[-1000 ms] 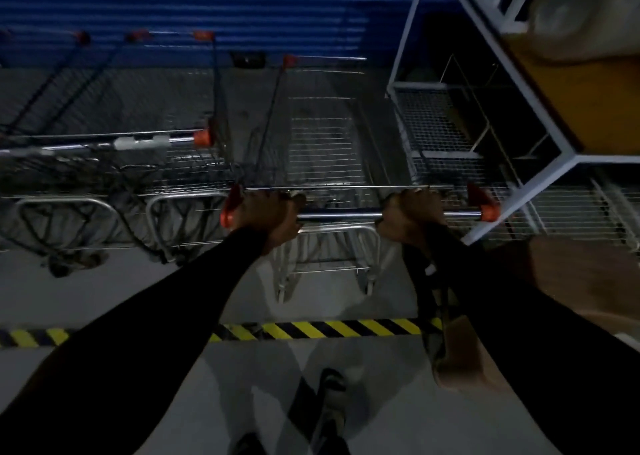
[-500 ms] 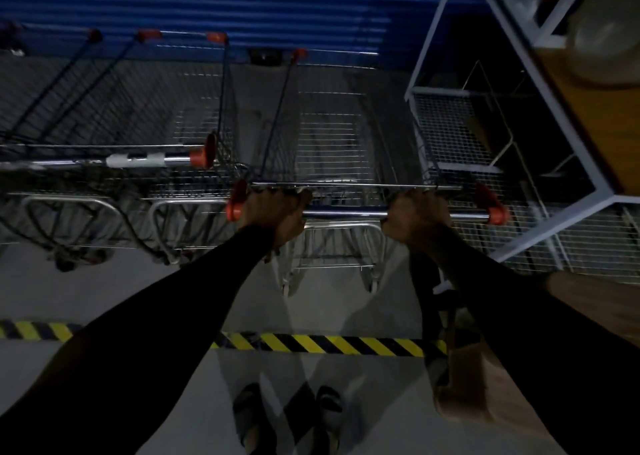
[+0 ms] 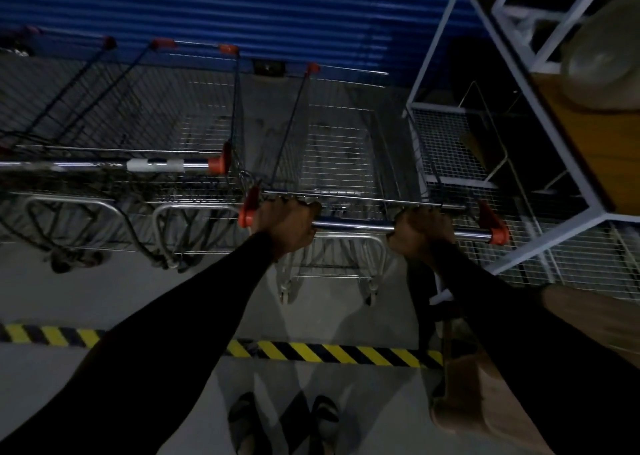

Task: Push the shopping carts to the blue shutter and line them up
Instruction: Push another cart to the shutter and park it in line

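Observation:
I hold a wire shopping cart (image 3: 341, 153) by its chrome handle bar (image 3: 353, 227), which has orange end caps. My left hand (image 3: 285, 224) grips the bar near its left end. My right hand (image 3: 420, 228) grips it right of the middle. The cart's nose reaches the blue shutter (image 3: 242, 11) at the back. To its left stand other parked carts (image 3: 145, 125) side by side, their noses toward the shutter, one with a white sleeve on its handle (image 3: 156, 165).
A white metal rack (image 3: 540, 115) with mesh shelves stands close on the cart's right. A yellow-black striped floor tape (image 3: 332, 350) crosses the grey floor in front of my feet (image 3: 287, 423). A brown cardboard box (image 3: 485, 395) lies at the lower right.
The cart has rolled forward toward the shutter, and I have stepped after it up to the striped tape. Both hands keep their grip on the handle.

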Tool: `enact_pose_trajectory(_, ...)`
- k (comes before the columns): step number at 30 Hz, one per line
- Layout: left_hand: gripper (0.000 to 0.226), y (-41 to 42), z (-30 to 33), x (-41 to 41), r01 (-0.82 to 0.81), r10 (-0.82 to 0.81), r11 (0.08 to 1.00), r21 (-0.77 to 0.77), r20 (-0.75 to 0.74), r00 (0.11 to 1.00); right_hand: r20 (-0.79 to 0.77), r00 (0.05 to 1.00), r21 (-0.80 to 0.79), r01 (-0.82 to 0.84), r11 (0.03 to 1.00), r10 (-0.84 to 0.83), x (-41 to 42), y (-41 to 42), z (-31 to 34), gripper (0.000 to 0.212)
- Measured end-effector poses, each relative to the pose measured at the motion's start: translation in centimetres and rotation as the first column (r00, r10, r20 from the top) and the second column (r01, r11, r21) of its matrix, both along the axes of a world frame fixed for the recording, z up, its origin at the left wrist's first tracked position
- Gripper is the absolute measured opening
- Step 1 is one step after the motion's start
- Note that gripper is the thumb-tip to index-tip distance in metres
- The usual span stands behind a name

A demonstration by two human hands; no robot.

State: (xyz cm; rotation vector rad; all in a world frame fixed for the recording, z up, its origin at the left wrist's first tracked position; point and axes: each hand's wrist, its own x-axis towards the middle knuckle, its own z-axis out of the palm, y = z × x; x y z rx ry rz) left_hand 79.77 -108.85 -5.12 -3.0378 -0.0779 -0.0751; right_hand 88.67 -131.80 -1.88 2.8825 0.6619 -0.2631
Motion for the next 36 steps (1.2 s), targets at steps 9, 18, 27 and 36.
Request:
enact_pose_trajectory(9, 0.029, -0.6, 0.6, -1.4, -0.012, 0.012, 0.999, 0.038, -0.011, 1.0, 0.025, 1.0, 0.009, 0.005, 1.0, -0.005, -1.4, -0.3, 0.2, 0.042)
enact_pose_trajectory(18, 0.03, -1.4, 1.2, -2.9, -0.042, 0.042, 0.999, -0.001, -0.043, 0.998, 0.056, 0.998, 0.036, -0.015, 0.999, 0.013, -2.5, -0.9, 0.2, 0.043)
enact_pose_trajectory(27, 0.038, -1.1, 1.3, -3.5, -0.067, 0.063, 0.997, -0.044, -0.084, 0.994, 0.051, 0.999, 0.063, -0.003, 0.998, -0.001, -3.3, -0.6, -0.1, 0.038)
enact_pose_trajectory(36, 0.034, -1.2, 0.6, -4.3, -0.126, 0.125, 0.992, -0.006, -0.033, 0.992, 0.111, 0.994, 0.042, -0.014, 0.999, 0.009, -3.7, -0.6, -0.9, 0.038)
